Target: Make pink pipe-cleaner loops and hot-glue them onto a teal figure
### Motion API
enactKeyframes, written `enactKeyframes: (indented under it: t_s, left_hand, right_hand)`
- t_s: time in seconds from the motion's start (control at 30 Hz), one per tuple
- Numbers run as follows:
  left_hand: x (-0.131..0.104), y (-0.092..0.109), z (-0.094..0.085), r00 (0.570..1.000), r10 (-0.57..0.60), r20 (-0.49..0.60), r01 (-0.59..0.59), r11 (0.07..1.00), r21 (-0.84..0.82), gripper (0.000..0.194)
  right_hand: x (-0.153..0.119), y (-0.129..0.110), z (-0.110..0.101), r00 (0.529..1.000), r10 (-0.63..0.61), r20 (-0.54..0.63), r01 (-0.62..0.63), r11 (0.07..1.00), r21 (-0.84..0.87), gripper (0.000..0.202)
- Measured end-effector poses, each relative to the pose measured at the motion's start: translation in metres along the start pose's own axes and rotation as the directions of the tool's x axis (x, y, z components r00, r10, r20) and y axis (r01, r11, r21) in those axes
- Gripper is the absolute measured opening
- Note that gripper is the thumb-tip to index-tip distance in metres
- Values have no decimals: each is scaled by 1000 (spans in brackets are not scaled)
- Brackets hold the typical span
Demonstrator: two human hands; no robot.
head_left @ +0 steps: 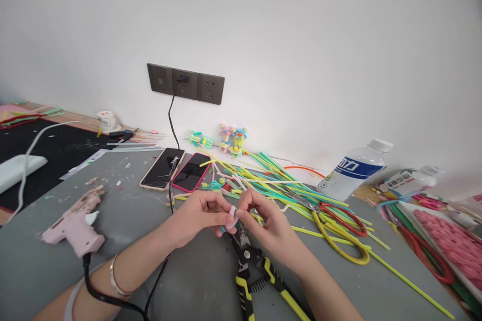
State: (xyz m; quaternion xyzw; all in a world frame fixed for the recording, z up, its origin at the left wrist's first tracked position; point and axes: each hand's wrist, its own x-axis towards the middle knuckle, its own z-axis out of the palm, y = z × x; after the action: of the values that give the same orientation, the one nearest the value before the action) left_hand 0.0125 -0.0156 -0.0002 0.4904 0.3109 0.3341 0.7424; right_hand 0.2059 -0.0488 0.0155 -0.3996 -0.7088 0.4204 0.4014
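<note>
A small, soft-looking pale-pink and teal craft piece sits between the two hands, above the middle of the grey tabletop. The left hand is closed on it between thumb and fingers, while the right hand pinches its edge with the fingertips. Too hard a pull from the right could bend the piece or tug it loose. Just below lie steel cutters with black-and-yellow handles, spread apart; a dropped hand might knock against their blades. Beyond, loose yellow, green and white fuzzy stems tangle around red-and-yellow-handled scissors and could snag. To the left, a pale-pink plastic glue gun trails a black cord across the left forearm, so a sudden arm movement could drag it.
</note>
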Motion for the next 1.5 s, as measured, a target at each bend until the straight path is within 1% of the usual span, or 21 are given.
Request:
enactKeyframes:
  t_s: [0.07,0.17,0.23,0.37,0.5,0.6,0.7,0.83,0.93,1.07,1.13,1.27,1.37,1.5]
  left_hand:
    - [0,2,2,999,-8,-33,8,1000,-18,26]
    - [1,5,3,993,1,-115,-9,997,-72,30]
    - [1,5,3,991,-6,-136,-6,996,-88,31]
    - [0,2,2,997,-4,-82,2,1000,-21,24]
    - [1,-1,1,995,56,-79,-46,992,113,19]
    - [2,-2,0,996,65,-65,-53,983,175,20]
    - [2,-4,-2,996,72,-50,-61,980,191,20]
    - [2,-6,-3,995,88,-42,-78,977,198,21]
    - [1,-5,-1,994,80,-72,-68,984,163,27]
    - [0,-2,0,991,58,-120,-49,996,80,23]
    - [0,-1,0,991,49,-123,-43,998,53,24]
    - [0,1,0,995,24,-98,-14,995,97,25]
    - [-1,0,1,997,13,-80,-1,988,155,25]
    - [-2,-3,2,998,-55,-10,56,980,191,26]
  right_hand:
    - [0,1,0,1000,-9,-2,9,1000,-13,21]
    - [0,3,0,1000,-12,0,12,999,-30,21]
    - [0,3,0,1000,-14,-10,14,999,-42,21]
    - [2,4,1,999,-18,-49,14,997,-72,18]
    - [4,6,3,996,-22,-84,11,992,-126,17]
    - [4,6,4,994,-33,-108,14,985,-174,17]
    - [4,6,4,992,-47,-119,24,981,-192,18]
    - [4,6,4,992,-42,-116,23,987,-158,18]
    - [4,6,3,993,-19,-121,5,993,-119,20]
    - [4,4,2,992,18,-126,-27,997,-70,22]
    - [4,3,2,992,22,-128,-31,997,-67,22]
    - [4,2,3,989,10,-148,-22,997,-80,23]
    - [3,1,4,992,22,-127,-29,998,-54,23]
    - [1,0,9,994,45,-98,-44,999,10,25]
